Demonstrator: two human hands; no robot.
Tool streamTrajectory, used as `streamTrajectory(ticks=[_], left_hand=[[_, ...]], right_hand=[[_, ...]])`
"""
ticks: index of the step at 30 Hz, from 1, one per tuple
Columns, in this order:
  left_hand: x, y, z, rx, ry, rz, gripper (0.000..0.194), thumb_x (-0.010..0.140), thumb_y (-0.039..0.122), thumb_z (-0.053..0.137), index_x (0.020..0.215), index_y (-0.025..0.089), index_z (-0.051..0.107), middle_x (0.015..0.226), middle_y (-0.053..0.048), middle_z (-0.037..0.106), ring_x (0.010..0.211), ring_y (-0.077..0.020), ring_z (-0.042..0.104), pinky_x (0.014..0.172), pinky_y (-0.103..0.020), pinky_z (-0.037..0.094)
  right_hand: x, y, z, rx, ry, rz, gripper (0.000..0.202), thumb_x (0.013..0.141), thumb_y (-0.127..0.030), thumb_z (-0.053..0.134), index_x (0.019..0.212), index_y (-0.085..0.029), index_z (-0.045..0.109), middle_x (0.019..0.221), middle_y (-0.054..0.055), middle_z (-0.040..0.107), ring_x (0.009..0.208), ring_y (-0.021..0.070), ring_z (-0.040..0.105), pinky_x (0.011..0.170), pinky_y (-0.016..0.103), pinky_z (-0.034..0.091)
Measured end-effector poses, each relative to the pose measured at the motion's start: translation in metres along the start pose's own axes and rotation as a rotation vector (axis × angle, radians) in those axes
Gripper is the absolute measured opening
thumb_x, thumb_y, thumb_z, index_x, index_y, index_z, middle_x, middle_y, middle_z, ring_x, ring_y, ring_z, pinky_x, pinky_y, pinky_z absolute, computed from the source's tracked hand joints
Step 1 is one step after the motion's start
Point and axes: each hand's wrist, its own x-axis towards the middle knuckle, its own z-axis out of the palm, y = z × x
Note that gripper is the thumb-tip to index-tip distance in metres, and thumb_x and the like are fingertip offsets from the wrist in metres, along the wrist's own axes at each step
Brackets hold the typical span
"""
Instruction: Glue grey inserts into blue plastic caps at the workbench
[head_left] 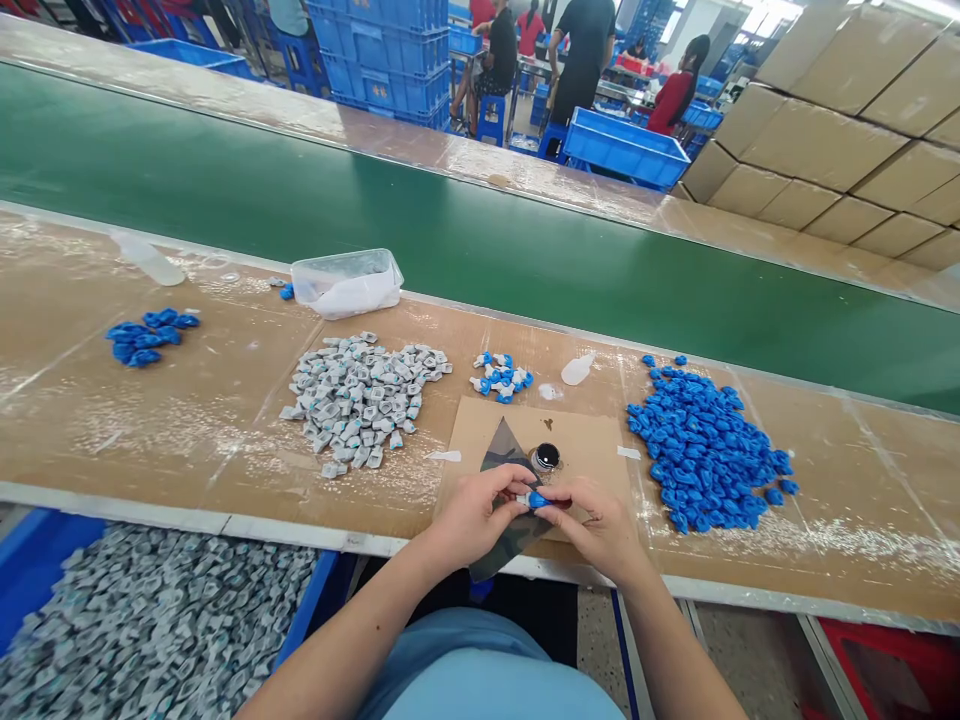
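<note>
My left hand [471, 517] pinches a small whitish-grey plastic piece [521, 498], mostly covered by the fingers. A small blue plastic piece [536, 500] is gripped between the fingertips of my right hand [598, 522]. The two pieces touch end to end; how far they fit together is hidden. Below them lies a dark cloth triangle [501, 447], and just beyond stands a small round jar [547, 457] with a dark top. Both rest on a cardboard sheet [592, 432]. Behind it sits a small cluster of blue-and-white pieces [502, 378].
Grey pieces [367, 395] are heaped left, blue pieces [701, 445] right. A clear plastic tub [349, 284], a white squeeze bottle [577, 369] and more blue parts [146, 338] lie on the table. Beyond runs a green conveyor belt [480, 235]. A blue crate [322, 590] of grey pieces stands lower left.
</note>
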Motion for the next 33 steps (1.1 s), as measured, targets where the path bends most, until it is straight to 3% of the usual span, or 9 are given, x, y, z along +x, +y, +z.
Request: streamTrajectory(ticks=[3, 7, 12, 16, 20, 25, 29, 33], left_hand=[[0.000, 0.006, 0.000, -0.049, -0.027, -0.010, 0.021, 0.074, 0.015, 0.062, 0.095, 0.019, 0.059, 0.085, -0.003, 0.070, 0.082, -0.0163, 0.066, 0.076, -0.028, 0.051], [-0.001, 0.007, 0.006, -0.139, 0.019, -0.010, 0.016, 0.075, 0.022, 0.064, 0.089, 0.017, 0.059, 0.084, -0.004, 0.067, 0.080, -0.0159, 0.065, 0.075, -0.028, 0.052], [-0.004, 0.007, 0.013, -0.007, 0.054, 0.015, 0.011, 0.078, 0.022, 0.060, 0.087, 0.017, 0.061, 0.085, -0.006, 0.069, 0.081, -0.0168, 0.065, 0.077, -0.029, 0.052], [-0.001, 0.006, 0.017, -0.025, 0.048, -0.050, 0.020, 0.076, 0.021, 0.059, 0.096, 0.018, 0.059, 0.083, -0.005, 0.070, 0.079, -0.0179, 0.066, 0.076, -0.031, 0.053], [0.013, 0.007, 0.001, -0.055, 0.083, -0.099, 0.024, 0.074, 0.027, 0.060, 0.097, 0.018, 0.058, 0.086, -0.006, 0.069, 0.082, -0.0184, 0.066, 0.076, -0.032, 0.053], [0.053, 0.009, -0.038, 0.160, 0.315, -0.086, 0.021, 0.067, 0.030, 0.064, 0.084, 0.018, 0.061, 0.083, -0.005, 0.068, 0.078, -0.0187, 0.065, 0.078, -0.035, 0.053], [0.079, 0.007, -0.051, 0.195, 0.388, -0.057, 0.021, 0.064, 0.026, 0.063, 0.082, 0.018, 0.060, 0.081, -0.004, 0.068, 0.080, -0.0186, 0.065, 0.081, -0.036, 0.053], [0.077, 0.003, -0.052, 0.186, 0.402, -0.001, 0.025, 0.068, 0.022, 0.058, 0.092, 0.017, 0.060, 0.092, -0.007, 0.069, 0.085, -0.0189, 0.066, 0.085, -0.037, 0.052]], right_hand=[[0.001, -0.001, -0.004, 0.013, -0.009, -0.011, 0.016, 0.085, -0.035, 0.062, 0.085, -0.022, 0.072, 0.070, 0.002, 0.071, 0.064, 0.0130, 0.064, 0.058, 0.023, 0.050], [-0.002, -0.003, -0.002, 0.075, 0.064, -0.003, 0.015, 0.084, -0.034, 0.064, 0.083, -0.022, 0.073, 0.068, 0.001, 0.071, 0.060, 0.0124, 0.064, 0.056, 0.023, 0.050], [-0.014, 0.002, 0.013, 0.141, 0.192, 0.029, 0.012, 0.084, -0.030, 0.064, 0.082, -0.024, 0.073, 0.069, 0.000, 0.073, 0.059, 0.0122, 0.065, 0.055, 0.022, 0.052], [-0.019, 0.006, 0.017, 0.097, 0.211, 0.028, 0.013, 0.085, -0.029, 0.063, 0.090, -0.025, 0.073, 0.078, 0.001, 0.074, 0.065, 0.0127, 0.067, 0.060, 0.022, 0.054], [-0.021, 0.018, -0.007, -0.072, 0.177, 0.018, 0.019, 0.086, -0.032, 0.061, 0.100, -0.024, 0.071, 0.090, 0.003, 0.074, 0.077, 0.0154, 0.068, 0.071, 0.027, 0.054], [-0.033, 0.059, -0.066, -0.601, 0.369, 0.332, 0.023, 0.086, -0.030, 0.051, 0.085, -0.021, 0.073, 0.079, 0.006, 0.073, 0.070, 0.0197, 0.063, 0.069, 0.033, 0.049], [-0.039, 0.086, -0.087, -0.832, 0.206, 0.424, 0.023, 0.079, -0.020, 0.053, 0.091, -0.020, 0.072, 0.090, 0.008, 0.073, 0.079, 0.0229, 0.064, 0.075, 0.037, 0.048], [-0.035, 0.094, -0.084, -0.915, 0.089, 0.399, 0.024, 0.076, -0.018, 0.055, 0.093, -0.021, 0.072, 0.092, 0.008, 0.072, 0.081, 0.0231, 0.065, 0.075, 0.036, 0.050]])
